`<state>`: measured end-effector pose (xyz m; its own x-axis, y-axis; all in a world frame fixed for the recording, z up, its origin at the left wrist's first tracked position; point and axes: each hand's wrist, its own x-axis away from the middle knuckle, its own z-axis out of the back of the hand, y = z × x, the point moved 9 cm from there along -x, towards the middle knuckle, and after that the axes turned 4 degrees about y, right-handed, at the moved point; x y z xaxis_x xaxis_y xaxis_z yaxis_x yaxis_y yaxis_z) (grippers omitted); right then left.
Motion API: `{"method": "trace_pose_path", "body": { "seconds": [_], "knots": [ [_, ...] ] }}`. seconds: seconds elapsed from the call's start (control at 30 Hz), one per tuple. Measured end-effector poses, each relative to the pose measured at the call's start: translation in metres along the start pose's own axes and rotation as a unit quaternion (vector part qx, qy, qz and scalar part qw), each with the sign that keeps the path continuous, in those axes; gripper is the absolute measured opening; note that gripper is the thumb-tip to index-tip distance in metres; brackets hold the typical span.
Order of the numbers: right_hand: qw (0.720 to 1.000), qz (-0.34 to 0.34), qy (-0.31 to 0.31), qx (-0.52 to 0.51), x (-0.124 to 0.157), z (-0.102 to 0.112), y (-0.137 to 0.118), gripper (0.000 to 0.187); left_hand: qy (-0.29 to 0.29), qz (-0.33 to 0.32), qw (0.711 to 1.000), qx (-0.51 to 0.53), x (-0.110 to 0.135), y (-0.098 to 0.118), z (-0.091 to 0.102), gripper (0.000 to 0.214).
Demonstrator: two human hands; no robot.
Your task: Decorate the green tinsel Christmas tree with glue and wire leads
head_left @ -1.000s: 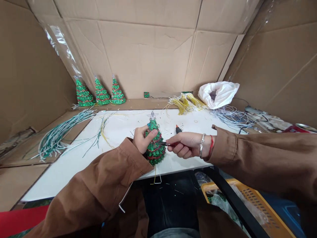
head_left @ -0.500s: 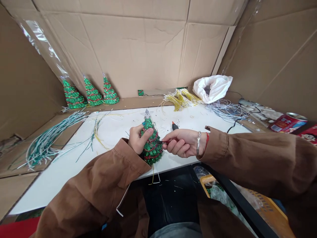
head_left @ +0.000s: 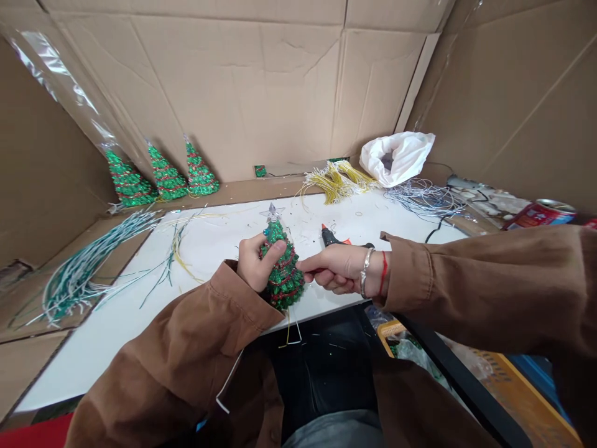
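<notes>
The glittery green tree point(head_left: 286, 281) was held at the near edge of the white tabletop point(head_left: 116, 336), seemingly light and stiff, its clear star point(head_left: 272, 214) likely fragile, its middle the safer hold. The left hand point(head_left: 258, 264) clasped it there; the right hand point(head_left: 334, 267) pinched a mostly hidden tool.
</notes>
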<state>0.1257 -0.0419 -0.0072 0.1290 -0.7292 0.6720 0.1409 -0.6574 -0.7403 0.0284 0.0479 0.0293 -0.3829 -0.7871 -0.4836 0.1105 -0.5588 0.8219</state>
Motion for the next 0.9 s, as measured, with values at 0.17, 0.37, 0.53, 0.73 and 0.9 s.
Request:
{"method": "trace_pose_path", "body": {
  "seconds": [0.17,0.37,0.53,0.73,0.9],
  "knots": [
    [0.983,0.088,0.123,0.105,0.007,0.011,-0.017,0.030,0.016,-0.003,1.000,-0.015,0.000,0.000,0.003,0.052],
    [0.997,-0.047,-0.057,0.003,0.001,-0.007,-0.001,0.036,-0.010,0.005,1.000,0.019,-0.001,-0.003,-0.001,0.055],
    [0.964,-0.126,-0.174,-0.154,0.006,-0.025,0.008,0.039,-0.042,0.007,0.997,0.057,-0.001,-0.002,-0.008,0.056],
    [0.962,-0.124,-0.204,-0.130,0.004,-0.026,0.011,0.037,-0.038,-0.006,0.998,0.043,0.000,0.000,-0.007,0.056],
    [0.993,-0.049,-0.103,-0.017,0.000,-0.016,0.005,0.032,-0.034,-0.013,0.999,0.007,0.002,0.003,-0.004,0.053]
  ]
}}
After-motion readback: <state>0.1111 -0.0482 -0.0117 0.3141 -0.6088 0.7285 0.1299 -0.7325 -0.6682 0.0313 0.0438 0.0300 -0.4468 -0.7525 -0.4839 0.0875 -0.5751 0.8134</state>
